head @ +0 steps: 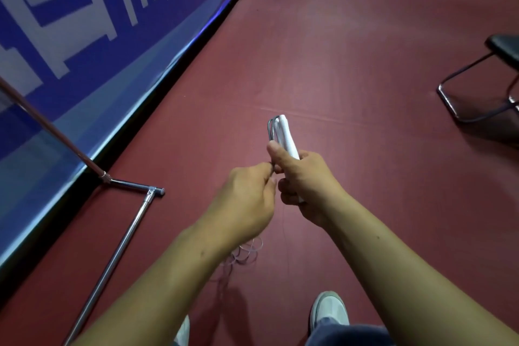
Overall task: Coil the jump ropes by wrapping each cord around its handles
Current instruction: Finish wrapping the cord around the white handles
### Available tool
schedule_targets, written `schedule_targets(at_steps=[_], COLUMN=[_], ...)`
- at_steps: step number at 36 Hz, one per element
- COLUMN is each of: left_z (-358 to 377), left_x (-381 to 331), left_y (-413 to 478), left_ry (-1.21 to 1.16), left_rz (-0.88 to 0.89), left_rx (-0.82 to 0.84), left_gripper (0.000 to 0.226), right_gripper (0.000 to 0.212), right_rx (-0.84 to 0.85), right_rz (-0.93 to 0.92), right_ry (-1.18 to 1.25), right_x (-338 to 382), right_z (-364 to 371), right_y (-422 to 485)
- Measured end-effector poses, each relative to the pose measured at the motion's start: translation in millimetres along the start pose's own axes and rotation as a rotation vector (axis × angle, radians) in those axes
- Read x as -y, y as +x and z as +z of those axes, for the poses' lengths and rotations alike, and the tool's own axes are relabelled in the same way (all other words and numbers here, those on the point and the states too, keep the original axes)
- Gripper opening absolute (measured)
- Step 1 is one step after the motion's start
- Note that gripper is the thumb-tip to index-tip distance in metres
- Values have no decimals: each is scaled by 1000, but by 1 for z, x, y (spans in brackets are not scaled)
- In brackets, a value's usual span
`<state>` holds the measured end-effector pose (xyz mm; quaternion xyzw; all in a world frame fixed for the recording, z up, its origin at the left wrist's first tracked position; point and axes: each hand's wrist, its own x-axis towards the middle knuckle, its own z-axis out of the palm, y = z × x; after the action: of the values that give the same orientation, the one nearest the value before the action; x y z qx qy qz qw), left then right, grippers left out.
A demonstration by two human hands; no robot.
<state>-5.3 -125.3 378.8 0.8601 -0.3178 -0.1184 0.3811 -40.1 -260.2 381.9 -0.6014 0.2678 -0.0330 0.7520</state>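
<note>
**Mid-wrap on one rope, most of the cord yet to go round**

Working from largest to smallest: I see one red floor (337,50) and one blue banner (84,36) along its left edge. One metal stand (123,239) has its foot on the floor by the banner, and one dark chair (477,87) sits at the far right. My two shoes (330,310) show at the bottom edge.

Both hands are raised in front of me, just beside each other. My right hand (306,182) is clamped round the white handles (288,137), fingers curled, with the thumb pressed up their side. I can make out one white shaft plainly, but I cannot tell whether a second lies behind it. My left hand (247,196) pinches the cord right beside the right thumb.

I count one jump rope in view. A few grey turns of cord (271,128) loop over the top end of the handles. A pale tangle of loose cord (247,253) lies on the floor below my left wrist. I take it for the same rope, though I cannot trace it all the way up.

I judge the wrapping has begun and is far from done. The next move calls for the right hand to keep the handles clamped steady. The left hand should draw slack up from the floor and lead it round the handles, taut enough that the turns already laid do not slip off the end.
</note>
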Motion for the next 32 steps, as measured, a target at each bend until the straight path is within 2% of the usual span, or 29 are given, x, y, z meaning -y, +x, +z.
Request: schedule_targets(at_steps=[3, 4, 6, 7, 9, 12, 14, 18, 24, 28, 32], left_z=[5, 9, 21, 26, 31, 26, 20, 15, 10, 4, 8], left_x=[-5, -6, -9, -12, -17, -16, -12, -11, -12, -16, -10], left_y=[-9, -12, -18, -22, -26, -21, -18, -19, -17, -17, -17], left_ry=[42, 65, 154, 190, 203, 150, 121, 109, -173, -333, -323], left_rz=[108, 155, 223, 246, 292, 356, 352, 324, 125, 6, 15], left_rx=[-5, -12, 18, 20, -16, -141, -160, -190, -120, -53, -42], left_gripper=[7, 12, 45, 51, 45, 19, 15, 23, 29, 34, 30], right_gripper=[35, 33, 20, 15, 18, 24, 22, 11, 25, 14, 7], right_rx=[-29, -72, -171, -201, -216, -171, -124, -96, -20, 31, 57], right_rz=[3, 13, 43, 55, 70, 67, 61, 78, 129, 67, 37], right_ry=[0, 24, 104, 164, 302, 438, 495, 583, 715, 691, 613], right_x=[-1, -2, -2, -1, 2, 10, 13, 13, 20, 20, 20], right_z=[4, 6, 7, 6, 4, 2, 2, 1, -5, -3, 2], right_y=[0, 1, 6, 9, 13, 11, 9, 8, 13, 9, 6])
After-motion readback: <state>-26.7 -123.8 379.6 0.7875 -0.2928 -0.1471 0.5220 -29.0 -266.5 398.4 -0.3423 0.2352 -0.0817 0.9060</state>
